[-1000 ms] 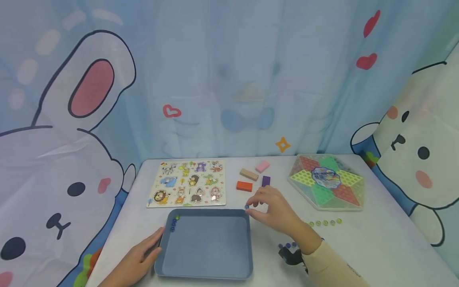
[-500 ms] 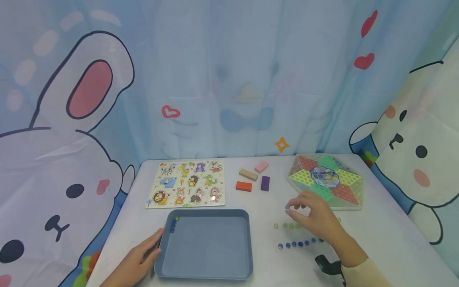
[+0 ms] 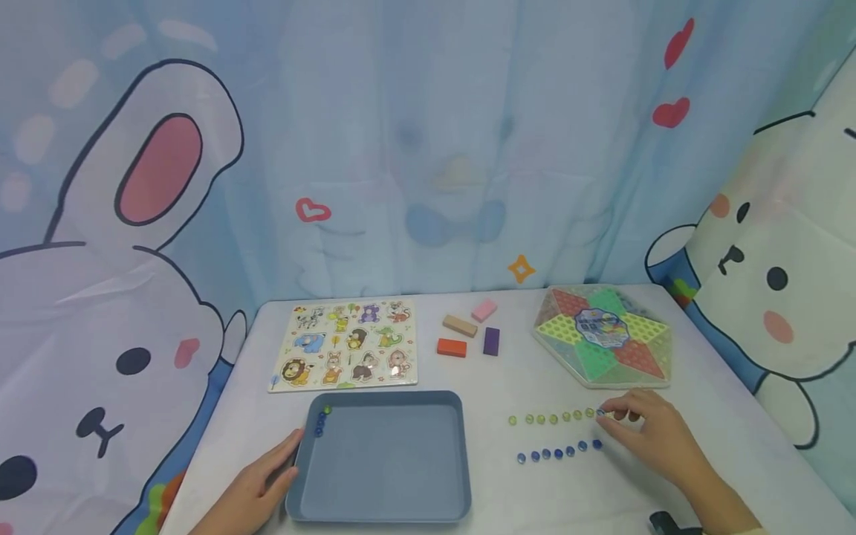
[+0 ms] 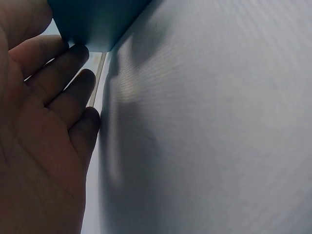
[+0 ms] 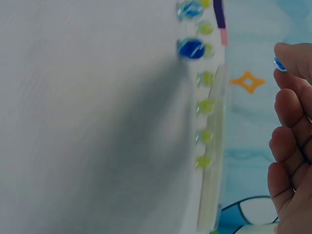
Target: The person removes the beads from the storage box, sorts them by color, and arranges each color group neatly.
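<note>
Between thumb and index finger, my right hand (image 3: 652, 435) pinches a blue marble (image 5: 279, 64). In the head view it is over the right part of a row of yellow-green marbles (image 3: 553, 419). Nearer to me runs a row of blue marbles (image 3: 558, 454). My left hand (image 3: 257, 479) rests with extended fingers along the left side of a blue-grey tray (image 3: 381, 516); the left wrist view shows its fingertips at the tray wall (image 4: 97, 24). Inside the tray's far left corner, a green marble (image 3: 327, 409) lies in line with several blue ones (image 3: 320, 424).
An animal puzzle board (image 3: 344, 345) lies behind the tray. Right of it are an orange block (image 3: 451, 348), a tan block (image 3: 460, 325), a pink block (image 3: 484, 310) and a purple block (image 3: 491, 342). A hexagonal game board (image 3: 602, 357) lies at the back right.
My right hand has moved right and lower, from the tray's far right corner to above the yellow-green row, keeping the blue marble pinched. My left hand stays at the tray.
</note>
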`<state>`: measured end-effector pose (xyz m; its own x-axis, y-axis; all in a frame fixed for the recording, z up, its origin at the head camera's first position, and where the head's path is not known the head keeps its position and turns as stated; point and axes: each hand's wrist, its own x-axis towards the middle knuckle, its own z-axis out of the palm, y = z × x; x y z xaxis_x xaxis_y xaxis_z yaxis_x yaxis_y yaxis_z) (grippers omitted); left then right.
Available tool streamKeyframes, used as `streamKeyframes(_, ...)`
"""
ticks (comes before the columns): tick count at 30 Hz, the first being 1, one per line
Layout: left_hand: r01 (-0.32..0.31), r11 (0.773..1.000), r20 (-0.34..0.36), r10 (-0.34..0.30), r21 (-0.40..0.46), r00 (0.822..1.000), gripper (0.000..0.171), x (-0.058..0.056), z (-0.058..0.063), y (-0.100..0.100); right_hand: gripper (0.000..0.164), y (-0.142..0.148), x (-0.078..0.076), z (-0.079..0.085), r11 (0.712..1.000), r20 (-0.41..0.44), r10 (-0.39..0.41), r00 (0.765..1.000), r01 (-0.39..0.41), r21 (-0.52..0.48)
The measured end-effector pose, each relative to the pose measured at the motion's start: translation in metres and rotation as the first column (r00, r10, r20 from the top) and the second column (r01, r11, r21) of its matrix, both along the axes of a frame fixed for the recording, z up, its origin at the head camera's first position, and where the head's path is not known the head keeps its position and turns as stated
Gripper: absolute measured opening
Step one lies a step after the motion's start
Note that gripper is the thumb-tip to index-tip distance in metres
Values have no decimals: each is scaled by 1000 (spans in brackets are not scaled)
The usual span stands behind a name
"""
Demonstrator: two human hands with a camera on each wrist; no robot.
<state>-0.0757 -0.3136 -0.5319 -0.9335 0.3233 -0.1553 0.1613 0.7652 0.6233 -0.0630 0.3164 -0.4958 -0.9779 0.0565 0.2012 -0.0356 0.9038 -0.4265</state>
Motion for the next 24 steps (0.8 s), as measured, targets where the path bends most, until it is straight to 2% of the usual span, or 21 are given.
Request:
streamKeyframes(3,3,1000,10,-3,1,1000,67,0,1,0,20,12,3,-7,1000,76,-26,997,25,10)
streamKeyframes(8,-12,1000,48,11,13,999,68,-1,1,-1,20,22,6,-18,1000,155,-16,988,13,24)
streamKeyframes(14,-15,1000,43,15,3,999,68,-1,-2,-1,21,25,8,-25,1000,264,-23,964,21,10)
streamKeyframes(19,-16,1000,53,16,2,998,69,-1,-1,-1,21,27,8,-29,999,321,-31,946,33,1)
streamKeyframes(24,-19,1000,63,18,6,998,69,-1,-2,-2,20,28,7,-32,1000,339,-29,940,31,0)
